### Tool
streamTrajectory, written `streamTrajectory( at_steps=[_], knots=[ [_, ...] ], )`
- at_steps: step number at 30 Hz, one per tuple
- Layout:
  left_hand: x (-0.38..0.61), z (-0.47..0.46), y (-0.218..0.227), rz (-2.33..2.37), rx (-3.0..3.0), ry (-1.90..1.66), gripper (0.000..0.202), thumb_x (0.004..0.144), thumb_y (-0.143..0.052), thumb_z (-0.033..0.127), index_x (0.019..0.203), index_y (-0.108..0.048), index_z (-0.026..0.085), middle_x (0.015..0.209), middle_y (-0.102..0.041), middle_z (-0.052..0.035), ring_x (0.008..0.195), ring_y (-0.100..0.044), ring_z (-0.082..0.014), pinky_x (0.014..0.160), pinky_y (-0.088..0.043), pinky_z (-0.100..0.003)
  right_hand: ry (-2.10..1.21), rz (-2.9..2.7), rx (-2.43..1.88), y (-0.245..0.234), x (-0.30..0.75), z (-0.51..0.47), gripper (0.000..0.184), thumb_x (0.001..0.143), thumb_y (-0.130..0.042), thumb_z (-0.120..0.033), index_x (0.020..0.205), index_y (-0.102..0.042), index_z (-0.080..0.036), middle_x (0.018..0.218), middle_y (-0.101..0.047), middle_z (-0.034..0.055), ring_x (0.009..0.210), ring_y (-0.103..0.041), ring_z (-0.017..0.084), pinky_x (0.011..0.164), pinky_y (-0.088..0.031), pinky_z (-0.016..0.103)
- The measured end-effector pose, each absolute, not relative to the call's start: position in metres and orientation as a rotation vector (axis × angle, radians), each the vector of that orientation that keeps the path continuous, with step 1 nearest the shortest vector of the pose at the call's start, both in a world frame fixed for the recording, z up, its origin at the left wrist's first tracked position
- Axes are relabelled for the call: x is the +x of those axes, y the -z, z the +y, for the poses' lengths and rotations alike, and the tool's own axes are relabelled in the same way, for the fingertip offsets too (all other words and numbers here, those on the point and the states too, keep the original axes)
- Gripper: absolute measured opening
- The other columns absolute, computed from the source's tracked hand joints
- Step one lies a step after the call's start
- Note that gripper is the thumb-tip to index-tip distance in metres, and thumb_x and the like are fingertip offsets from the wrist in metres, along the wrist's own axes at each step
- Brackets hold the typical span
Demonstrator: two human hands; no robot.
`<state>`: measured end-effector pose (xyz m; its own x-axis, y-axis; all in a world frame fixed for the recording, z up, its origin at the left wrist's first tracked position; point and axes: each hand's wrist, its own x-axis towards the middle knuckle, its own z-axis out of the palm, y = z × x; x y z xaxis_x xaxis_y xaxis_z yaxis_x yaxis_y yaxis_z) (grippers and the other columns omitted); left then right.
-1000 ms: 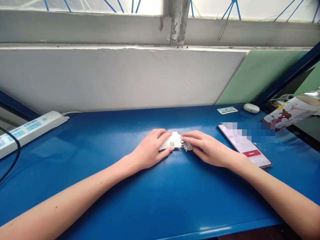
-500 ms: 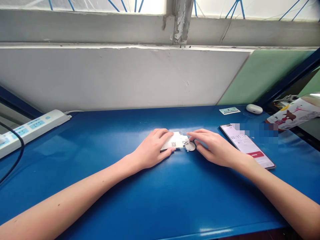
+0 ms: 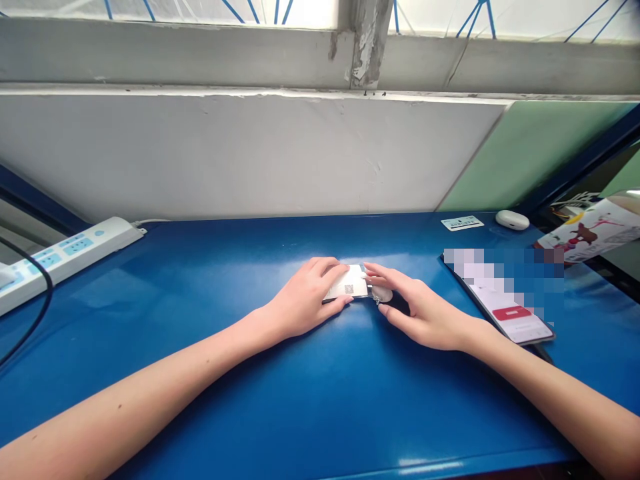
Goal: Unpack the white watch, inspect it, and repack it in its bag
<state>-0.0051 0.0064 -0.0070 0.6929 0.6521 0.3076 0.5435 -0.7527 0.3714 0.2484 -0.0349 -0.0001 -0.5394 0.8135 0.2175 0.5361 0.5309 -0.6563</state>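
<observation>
A small white card (image 3: 350, 283) with a printed code lies flat on the blue table (image 3: 320, 387) at its middle. My left hand (image 3: 305, 300) grips the card's left end, fingers on top and thumb along its near edge. My right hand (image 3: 417, 310) reaches in from the right, its fingers curled over a small round silvery tag (image 3: 383, 293) at the card's right end. The fingertips hide how the tag joins the card.
A phone (image 3: 505, 303) with a lit screen lies right of my right hand. Behind it sit a white label (image 3: 462, 223) and a white earbud case (image 3: 512, 219). A power strip (image 3: 60, 257) with a black cable lies at the far left. A printed packet (image 3: 593, 233) sits at the right edge.
My right hand drew slightly to the right and back again, and its fingers now cover more of the round tag. My left hand and the card stayed put.
</observation>
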Motion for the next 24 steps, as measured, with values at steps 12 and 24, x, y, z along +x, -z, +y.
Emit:
streamTrajectory(
  at_steps=[12,24],
  knots=[
    [-0.005,0.008,0.009,0.963,2.664,-0.539,0.046,0.096,-0.057,0.041,0.133,-0.052,0.015,0.143,-0.051,-0.0193,0.144,-0.034,-0.0355,0.112,-0.039,-0.055,-0.516,-2.233,-1.185,-0.007,0.251,-0.028,0.044,0.093,-0.051,-0.018,0.137,-0.051,-0.023,0.123,-0.070,0.0098,0.118,-0.063,0.026,0.097,-0.054,0.045],
    [-0.005,0.009,0.007,0.962,2.692,-0.497,0.040,0.103,-0.041,0.036,0.135,-0.050,0.015,0.144,-0.052,-0.0178,0.141,-0.041,-0.0309,0.113,-0.037,-0.053,-0.216,-2.067,-1.489,-0.012,0.251,-0.025,0.024,0.091,-0.055,-0.027,0.104,-0.073,-0.020,0.089,-0.080,0.0062,0.079,-0.076,0.027,0.063,-0.060,0.037]
  ],
)
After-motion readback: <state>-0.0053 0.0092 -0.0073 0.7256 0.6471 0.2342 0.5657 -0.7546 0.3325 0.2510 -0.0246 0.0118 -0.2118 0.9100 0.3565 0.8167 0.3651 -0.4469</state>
